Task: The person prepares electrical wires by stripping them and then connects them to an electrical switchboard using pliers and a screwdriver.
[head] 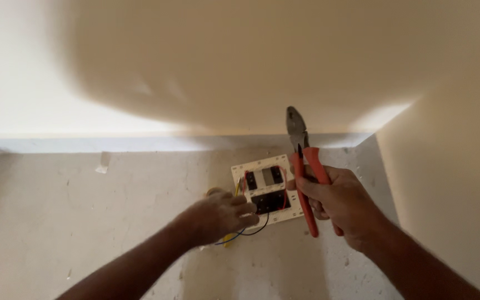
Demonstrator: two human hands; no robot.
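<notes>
While your left hand [223, 214] rests its curled fingers on the lower-left corner of the white switch plate [266, 190], it seems to pinch the loose wires [240, 232] there; the grip itself is hidden, so can't tell for sure. Your right hand [337, 203] is wrapped tight around the 2 orange handles of the pliers [305, 166], nose pointing straight up, long axis near vertical. Plate lies against the wall, just left of the pliers, between both hands. Left hand is nearer, touching it; pliers sit beside its right edge.
</notes>
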